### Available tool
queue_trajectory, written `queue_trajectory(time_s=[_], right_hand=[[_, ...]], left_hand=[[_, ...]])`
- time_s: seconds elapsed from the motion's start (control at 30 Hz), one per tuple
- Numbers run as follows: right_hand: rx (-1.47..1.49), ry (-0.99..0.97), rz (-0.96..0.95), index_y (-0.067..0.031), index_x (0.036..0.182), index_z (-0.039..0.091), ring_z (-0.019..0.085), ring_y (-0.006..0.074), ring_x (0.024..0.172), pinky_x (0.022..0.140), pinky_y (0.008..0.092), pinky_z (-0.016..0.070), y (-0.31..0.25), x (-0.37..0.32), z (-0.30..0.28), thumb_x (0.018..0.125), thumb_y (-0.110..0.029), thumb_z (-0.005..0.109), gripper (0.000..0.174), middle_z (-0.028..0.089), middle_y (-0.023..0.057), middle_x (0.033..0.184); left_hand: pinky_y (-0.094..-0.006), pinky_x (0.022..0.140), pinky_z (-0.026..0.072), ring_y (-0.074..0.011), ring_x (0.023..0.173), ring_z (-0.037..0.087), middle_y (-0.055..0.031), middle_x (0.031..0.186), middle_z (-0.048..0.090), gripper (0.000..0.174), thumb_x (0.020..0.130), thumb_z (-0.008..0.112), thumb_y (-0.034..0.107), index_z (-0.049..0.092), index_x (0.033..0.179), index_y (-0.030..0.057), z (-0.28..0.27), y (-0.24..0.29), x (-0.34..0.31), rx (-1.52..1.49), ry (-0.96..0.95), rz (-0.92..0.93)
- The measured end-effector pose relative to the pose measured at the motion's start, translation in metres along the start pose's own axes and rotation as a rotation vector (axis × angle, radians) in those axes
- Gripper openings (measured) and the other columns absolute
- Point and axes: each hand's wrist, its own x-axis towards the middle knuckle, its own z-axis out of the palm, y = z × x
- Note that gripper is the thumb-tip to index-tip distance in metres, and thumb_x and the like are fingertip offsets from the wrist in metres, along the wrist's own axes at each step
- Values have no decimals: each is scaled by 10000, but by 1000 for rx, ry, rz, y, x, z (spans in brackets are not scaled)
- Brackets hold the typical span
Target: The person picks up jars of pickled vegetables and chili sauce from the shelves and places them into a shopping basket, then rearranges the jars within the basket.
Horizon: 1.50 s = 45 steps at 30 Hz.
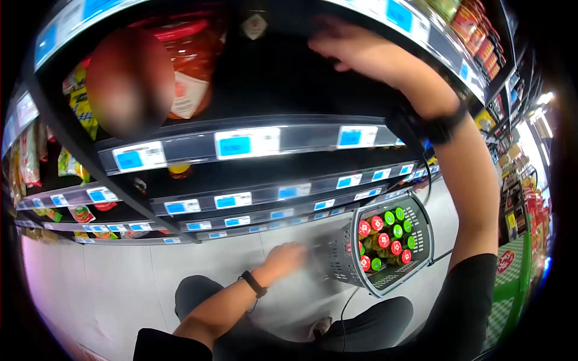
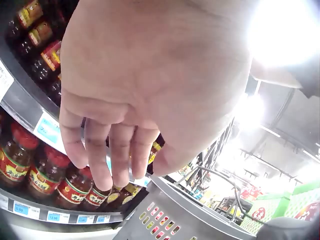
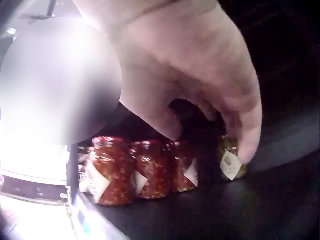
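Note:
My right hand [image 1: 373, 57] reaches into the dark upper shelf, fingers spread and bent, holding nothing. In the right wrist view, a fingertip of this hand [image 3: 200, 65] overlaps the edge of a small jar [image 3: 231, 162] with a diamond label; the head view shows a gap between the hand and a diamond-labelled jar [image 1: 254, 25]. Red-filled jars [image 3: 150, 172] stand beside it. My left hand [image 1: 285, 262] hangs blurred and empty left of a grey basket [image 1: 346, 259]. Seen close, the left hand [image 2: 145, 95] has loosely bent fingers. Red-lidded [image 1: 383, 240] and green-lidded jars [image 1: 397, 230] fill part of the basket.
The shelf edge [image 1: 198, 144] with price tags crosses in front, and lower shelf edges [image 1: 241, 200] lie beneath it. More jars [image 2: 42, 177] stand on a shelf beside my left hand. My knees [image 1: 385, 319] are close below the basket. A green checked display [image 1: 510, 271] stands at right.

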Motion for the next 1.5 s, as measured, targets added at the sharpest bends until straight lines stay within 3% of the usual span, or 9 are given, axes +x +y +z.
queue_trajectory(time_s=[0.23,0.5,0.7,0.97,1.07,1.17,1.33,1.43,1.5], right_hand=[[-152,181,266,-27,1407,506,641,241,1168,960,366,536,-6,162,76,1000,-299,610,501,627,134,1331],[-109,271,309,-41,1388,496,649,248,1142,927,374,559,-15,200,96,997,-258,622,465,623,137,1309],[196,275,263,-52,1374,488,655,253,1123,902,380,577,-21,188,78,994,-227,631,442,619,139,1291],[821,236,245,-66,1356,478,664,261,1096,869,388,600,1,60,29,991,-186,643,418,615,142,1269],[916,262,21,-28,1398,532,632,318,1192,962,431,576,25,-12,22,954,-263,704,531,635,172,1297],[1162,449,68,-19,1432,435,603,271,1243,1027,444,540,32,-75,23,862,-222,812,713,592,151,1348],[1164,621,-50,-10,1434,492,591,272,1283,1073,450,490,79,-198,26,1014,-304,584,521,611,113,1384],[952,732,-124,-10,1418,436,588,238,1251,1067,401,494,81,-272,34,765,-209,892,821,594,143,1343],[759,739,-27,-19,1416,466,591,220,1237,1079,371,468,94,-317,39,616,-238,971,970,612,120,1319]], left_hand=[[-501,804,539,-369,956,664,-141,1014,687,197,925,573,234,651,1015,77,-11,-13,-11,-91,36,40],[-509,806,538,-381,958,661,-149,1016,687,220,924,572,261,650,1030,84,-35,-18,-29,-62,25,-32],[-514,802,537,-385,958,661,-145,1033,688,222,913,580,266,659,1026,93,-37,-20,-28,-51,45,-26],[-493,843,532,-387,1007,653,-145,1045,691,226,906,618,265,669,1055,103,-38,-8,-17,-124,-7,-9],[-475,868,536,-382,1028,657,-145,1079,699,249,910,640,263,681,1091,98,-43,-8,-15,-108,-15,-47],[-471,866,538,-382,1016,660,-146,1077,702,240,909,653,251,684,1085,91,-33,-18,-15,-67,-2,-44],[-466,844,541,-369,980,681,-173,1074,708,219,919,623,200,684,1063,47,-13,-21,0,-163,30,-22],[-369,762,554,-285,871,719,-141,1031,730,182,943,636,149,685,1076,35,-10,-19,6,-226,38,-12],[-318,729,549,-216,846,725,-106,1010,739,167,961,632,123,683,1093,33,-9,-19,14,-314,53,14]])
